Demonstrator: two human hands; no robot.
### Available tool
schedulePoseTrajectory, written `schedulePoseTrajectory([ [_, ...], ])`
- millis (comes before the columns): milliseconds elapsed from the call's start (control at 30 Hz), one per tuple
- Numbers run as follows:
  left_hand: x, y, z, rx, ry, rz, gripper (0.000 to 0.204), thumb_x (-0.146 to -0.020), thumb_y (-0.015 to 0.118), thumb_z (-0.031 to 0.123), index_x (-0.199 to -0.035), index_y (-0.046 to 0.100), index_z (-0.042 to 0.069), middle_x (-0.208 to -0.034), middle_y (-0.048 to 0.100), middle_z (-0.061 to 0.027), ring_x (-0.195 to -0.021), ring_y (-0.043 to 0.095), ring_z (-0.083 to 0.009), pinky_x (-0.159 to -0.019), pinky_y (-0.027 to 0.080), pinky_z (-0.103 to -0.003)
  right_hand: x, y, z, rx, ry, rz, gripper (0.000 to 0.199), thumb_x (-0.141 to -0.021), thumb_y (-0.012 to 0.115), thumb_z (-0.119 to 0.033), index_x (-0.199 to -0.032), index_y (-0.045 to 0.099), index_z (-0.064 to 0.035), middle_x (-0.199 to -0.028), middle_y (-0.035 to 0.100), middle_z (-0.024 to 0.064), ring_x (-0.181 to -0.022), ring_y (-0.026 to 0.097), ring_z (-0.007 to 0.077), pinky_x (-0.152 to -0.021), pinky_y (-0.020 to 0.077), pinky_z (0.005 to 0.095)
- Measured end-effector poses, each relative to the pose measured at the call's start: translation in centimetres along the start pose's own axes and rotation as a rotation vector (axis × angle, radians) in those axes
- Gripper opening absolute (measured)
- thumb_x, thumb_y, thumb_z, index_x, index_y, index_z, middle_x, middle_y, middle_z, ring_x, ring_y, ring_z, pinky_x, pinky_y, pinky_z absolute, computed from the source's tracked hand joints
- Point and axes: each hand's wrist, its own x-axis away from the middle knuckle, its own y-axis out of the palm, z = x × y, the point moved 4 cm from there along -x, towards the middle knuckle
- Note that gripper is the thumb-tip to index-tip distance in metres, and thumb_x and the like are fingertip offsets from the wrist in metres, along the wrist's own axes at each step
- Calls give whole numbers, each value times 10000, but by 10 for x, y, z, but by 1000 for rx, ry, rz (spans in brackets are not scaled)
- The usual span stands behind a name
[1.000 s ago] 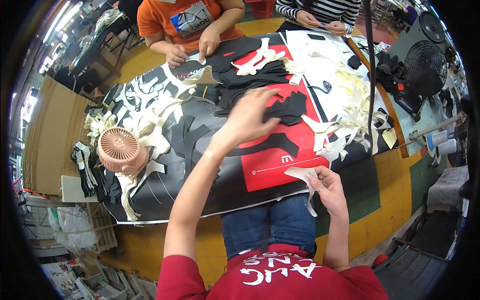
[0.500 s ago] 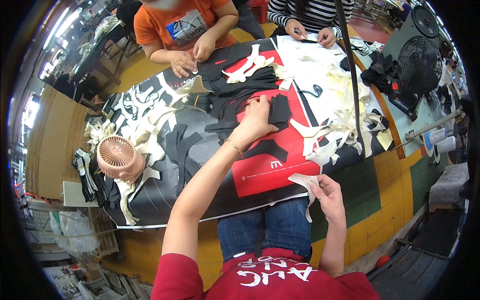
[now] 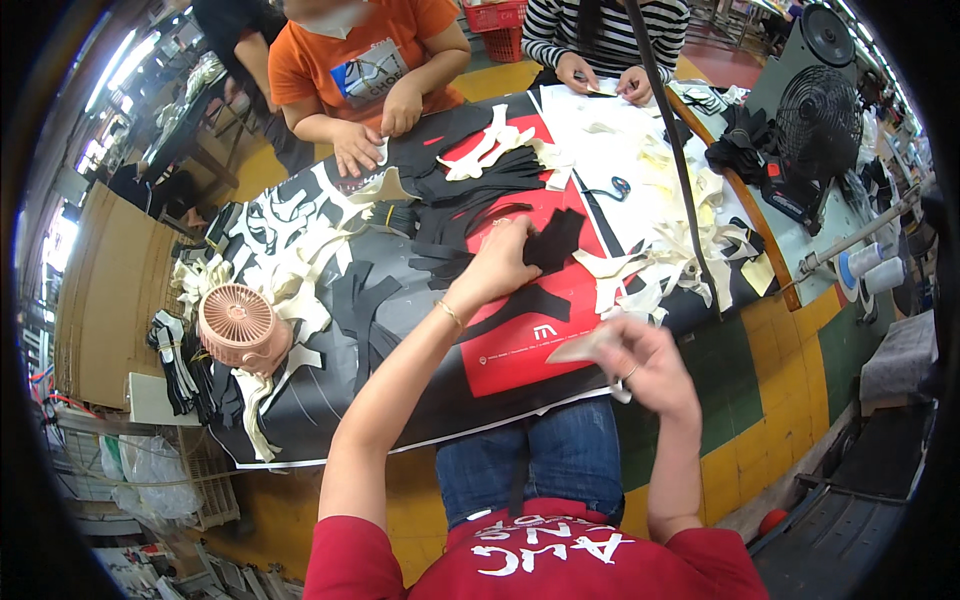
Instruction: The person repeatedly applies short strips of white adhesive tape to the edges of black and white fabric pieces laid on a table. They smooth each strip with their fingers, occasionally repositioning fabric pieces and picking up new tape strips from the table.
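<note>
My left hand (image 3: 503, 262) reaches across the table with its fingers closed on a black fabric piece (image 3: 556, 240), which tilts up beside the thumb. Other black cut pieces (image 3: 470, 190) lie in an overlapping pile just beyond it. Close to the table's near edge, my right hand (image 3: 652, 368) grips a cream fabric piece (image 3: 574, 349) and is slightly blurred. The piece's pointed end sticks out to the left, over the red panel (image 3: 490, 366) on the table cover. A single curved black piece (image 3: 530, 304) lies between my two hands.
Cream pieces (image 3: 690, 250) are heaped at the right, near dark-handled scissors (image 3: 612, 189). A pink fan (image 3: 238, 322) stands at the left. A thin dark pole (image 3: 672, 130) rises over the table. Two co-workers' hands (image 3: 358, 150) work across the far edge.
My left hand has raised the black piece off the pile. My right hand has moved up and left with the cream piece, now over the table edge. The whole view has shifted slightly.
</note>
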Motion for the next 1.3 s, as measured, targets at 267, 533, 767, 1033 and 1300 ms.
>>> schedulePoseTrajectory([
  [267,9,-26,1,218,-94,34,519,-683,827,47,-1104,528,-8,-989,661,-247,-993,636,-418,-851,513,-449,-61,-27,-56,-527,-285,-113,205,-1039,548,-204,-1143,557,-27,-991,685,154,-765,664,201,-701,526,302],
  [533,19,-98,34,1133,89,584,433,-752,700,-92,-1143,516,-63,-913,708,-82,-809,650,-110,-697,528,-249,-50,-18,-28,-374,-164,-37,184,-1022,574,-187,-1112,582,-27,-974,660,115,-807,651,184,-756,517,304],
  [767,18,-47,2,1901,-251,1151,418,-864,754,6,-1236,564,21,-1135,668,-93,-1020,674,-236,-932,578,-410,-59,14,-19,47,-68,-156,162,-1008,611,-184,-1059,635,-31,-884,600,-22,-795,539,65,-704,445,205],
  [1033,41,26,-43,1785,-442,1566,385,-855,740,-36,-1200,570,-12,-1158,664,-109,-996,655,-211,-887,546,-326,-76,31,6,505,-41,-215,231,-1005,615,-200,-1099,628,11,-874,652,18,-777,570,103,-724,483,257],
  [1300,62,29,-34,1813,-646,1486,368,-904,655,-36,-1226,475,-37,-1218,605,-141,-1076,619,-218,-960,508,-343,-73,33,11,860,-165,-298,232,-974,634,-203,-1047,651,17,-1290,632,148,-989,627,241,-880,492,351],
])
